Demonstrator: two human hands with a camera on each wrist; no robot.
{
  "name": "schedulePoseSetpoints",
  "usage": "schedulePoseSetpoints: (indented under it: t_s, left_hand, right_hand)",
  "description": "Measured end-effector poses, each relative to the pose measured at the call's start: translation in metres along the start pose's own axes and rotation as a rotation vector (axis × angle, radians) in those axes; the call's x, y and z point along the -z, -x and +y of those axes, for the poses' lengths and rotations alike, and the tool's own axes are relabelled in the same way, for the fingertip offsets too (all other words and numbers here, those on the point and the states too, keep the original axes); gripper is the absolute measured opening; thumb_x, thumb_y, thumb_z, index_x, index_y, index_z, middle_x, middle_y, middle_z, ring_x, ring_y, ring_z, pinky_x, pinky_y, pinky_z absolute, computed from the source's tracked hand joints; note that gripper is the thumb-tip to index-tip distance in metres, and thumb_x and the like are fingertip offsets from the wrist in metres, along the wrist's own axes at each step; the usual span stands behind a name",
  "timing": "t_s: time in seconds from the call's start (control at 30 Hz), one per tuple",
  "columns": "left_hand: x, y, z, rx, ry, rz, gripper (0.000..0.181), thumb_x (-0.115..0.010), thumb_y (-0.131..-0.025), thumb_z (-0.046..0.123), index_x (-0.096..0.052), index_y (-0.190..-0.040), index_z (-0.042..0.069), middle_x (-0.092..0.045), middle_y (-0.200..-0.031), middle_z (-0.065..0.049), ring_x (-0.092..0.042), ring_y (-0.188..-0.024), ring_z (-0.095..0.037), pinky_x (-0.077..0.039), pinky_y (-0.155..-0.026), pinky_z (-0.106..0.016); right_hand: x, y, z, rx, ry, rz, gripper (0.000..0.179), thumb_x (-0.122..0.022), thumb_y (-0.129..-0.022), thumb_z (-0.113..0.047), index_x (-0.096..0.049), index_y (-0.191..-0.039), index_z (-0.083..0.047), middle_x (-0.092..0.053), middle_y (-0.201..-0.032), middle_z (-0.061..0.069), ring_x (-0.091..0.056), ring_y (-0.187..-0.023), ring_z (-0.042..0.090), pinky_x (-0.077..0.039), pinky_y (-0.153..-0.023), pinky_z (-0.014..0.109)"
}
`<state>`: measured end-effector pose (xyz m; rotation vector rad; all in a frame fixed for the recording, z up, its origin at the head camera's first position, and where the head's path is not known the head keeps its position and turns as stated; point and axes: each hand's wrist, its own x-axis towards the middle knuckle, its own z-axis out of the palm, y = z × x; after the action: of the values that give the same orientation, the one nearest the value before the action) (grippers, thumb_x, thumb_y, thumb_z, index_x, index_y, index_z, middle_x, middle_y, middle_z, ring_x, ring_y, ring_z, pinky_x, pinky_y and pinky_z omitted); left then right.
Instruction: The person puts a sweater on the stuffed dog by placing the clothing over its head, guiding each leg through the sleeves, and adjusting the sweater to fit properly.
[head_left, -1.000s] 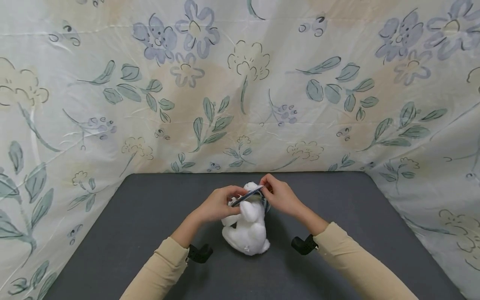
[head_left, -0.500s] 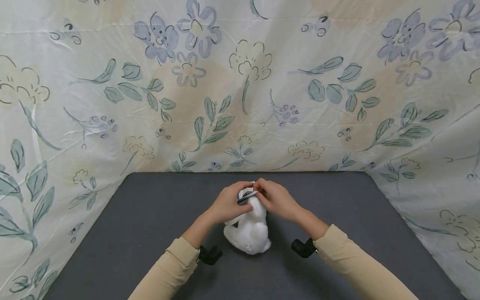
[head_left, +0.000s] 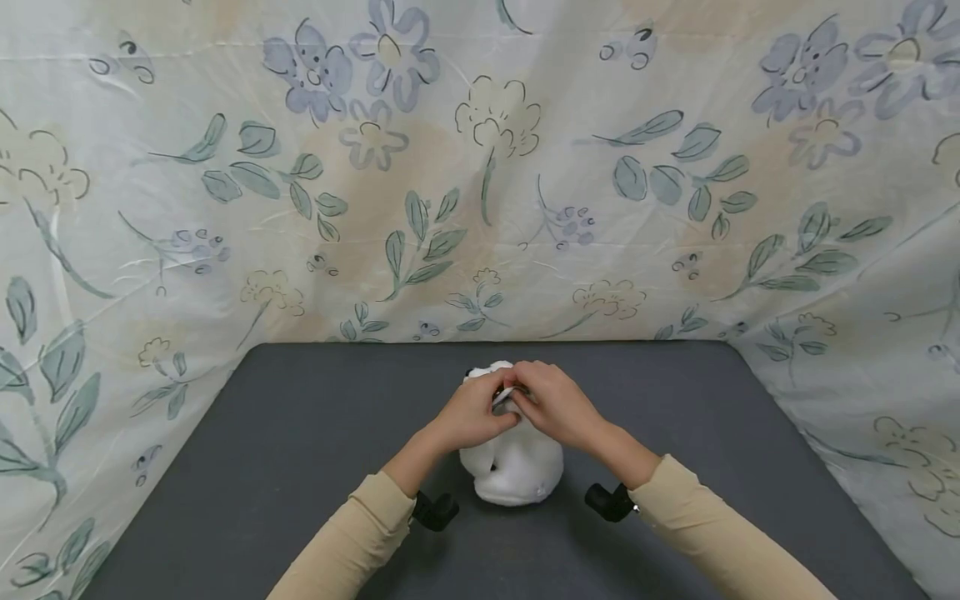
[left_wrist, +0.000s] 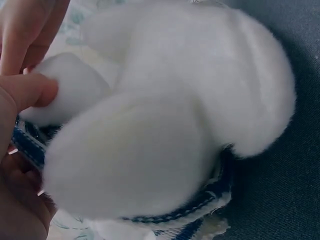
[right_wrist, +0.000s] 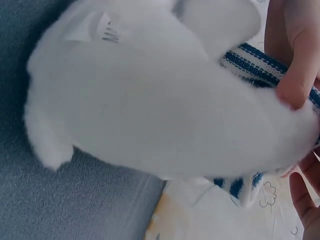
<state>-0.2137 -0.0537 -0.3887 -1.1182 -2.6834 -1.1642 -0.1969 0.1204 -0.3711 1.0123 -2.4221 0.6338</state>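
A white plush toy [head_left: 519,471] sits on the dark table between the hands, its back toward the head camera. In the right wrist view a blue-and-white striped knit garment [right_wrist: 252,65] lies against its upper part. My left hand [head_left: 471,414] pinches the garment's band [left_wrist: 31,149] between thumb and fingers, the thumb also against a white rounded part of the toy. Close beside it, my right hand [head_left: 558,404] grips the same band at the toy's upper end, thumb [right_wrist: 296,92] on the white fur. The fingers hide most of the garment in the head view.
The dark grey table [head_left: 300,450] spreads to either side of the toy. Behind it hangs a flower-printed cloth [head_left: 517,167]. Black wrist cameras are worn at the left wrist [head_left: 435,510] and right wrist [head_left: 609,502].
My left hand has moved right until it nearly meets the right hand. The knit band, earlier stretched between them, is now mostly covered. The toy has turned and shifted slightly right.
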Motion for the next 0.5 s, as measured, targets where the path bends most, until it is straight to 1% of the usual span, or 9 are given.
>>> schedulePoseSetpoints:
  t_s: [0.03,0.1,0.2,0.3,0.37,0.5]
  left_hand:
    - [-0.0002,-0.0003,0.0003,0.0,-0.009,0.011,0.041,-0.063,-0.084,0.017,-0.052,-0.124,0.017,-0.06,-0.113,0.003,-0.058,-0.097,-0.009,-0.048,-0.08,-0.025]
    - [-0.0005,-0.0007,0.0012,0.003,-0.032,0.031,0.039,-0.064,-0.084,0.016,-0.054,-0.121,0.017,-0.061,-0.108,0.003,-0.059,-0.094,-0.009,-0.049,-0.077,-0.025]
    - [-0.0006,-0.0013,0.0031,0.013,-0.081,0.068,0.032,-0.065,-0.083,0.017,-0.057,-0.114,0.016,-0.062,-0.094,0.004,-0.057,-0.079,-0.008,-0.047,-0.067,-0.024]
    - [-0.0007,-0.0013,0.004,0.023,-0.123,0.096,0.027,-0.067,-0.082,0.017,-0.058,-0.108,0.016,-0.061,-0.086,0.004,-0.055,-0.071,-0.007,-0.045,-0.062,-0.022]
    - [-0.0011,-0.0012,0.0045,0.032,-0.136,0.108,0.025,-0.067,-0.082,0.017,-0.059,-0.105,0.015,-0.062,-0.085,0.003,-0.055,-0.07,-0.007,-0.045,-0.061,-0.022]
    - [-0.0029,-0.0008,0.0049,0.048,-0.149,0.132,0.025,-0.069,-0.08,0.017,-0.059,-0.104,0.016,-0.064,-0.088,0.003,-0.058,-0.074,-0.008,-0.046,-0.063,-0.022]
  right_hand:
    - [0.0001,0.0006,0.001,0.007,0.006,0.009,0.013,-0.064,-0.085,-0.006,-0.058,-0.093,-0.015,-0.06,-0.086,-0.005,-0.053,-0.074,0.008,-0.044,-0.068,0.029]
    - [0.0008,0.0015,0.0022,0.019,0.001,0.024,0.014,-0.064,-0.084,-0.006,-0.058,-0.093,-0.016,-0.06,-0.087,-0.006,-0.052,-0.074,0.008,-0.044,-0.067,0.029]
    - [0.0015,0.0026,0.0037,0.034,-0.012,0.035,0.014,-0.064,-0.085,-0.006,-0.058,-0.093,-0.016,-0.06,-0.088,-0.006,-0.052,-0.075,0.008,-0.044,-0.068,0.028]
    - [0.0019,0.0038,0.0042,0.035,-0.024,0.039,0.014,-0.063,-0.085,-0.006,-0.058,-0.093,-0.016,-0.06,-0.088,-0.006,-0.051,-0.075,0.007,-0.043,-0.067,0.027]
    - [0.0019,0.0051,0.004,0.029,-0.029,0.038,0.014,-0.063,-0.085,-0.006,-0.058,-0.093,-0.016,-0.06,-0.088,-0.006,-0.051,-0.075,0.007,-0.043,-0.067,0.026]
    - [0.0022,0.0082,0.0022,0.013,-0.035,0.034,0.015,-0.063,-0.085,-0.005,-0.058,-0.094,-0.016,-0.06,-0.088,-0.006,-0.05,-0.074,0.006,-0.043,-0.065,0.024]
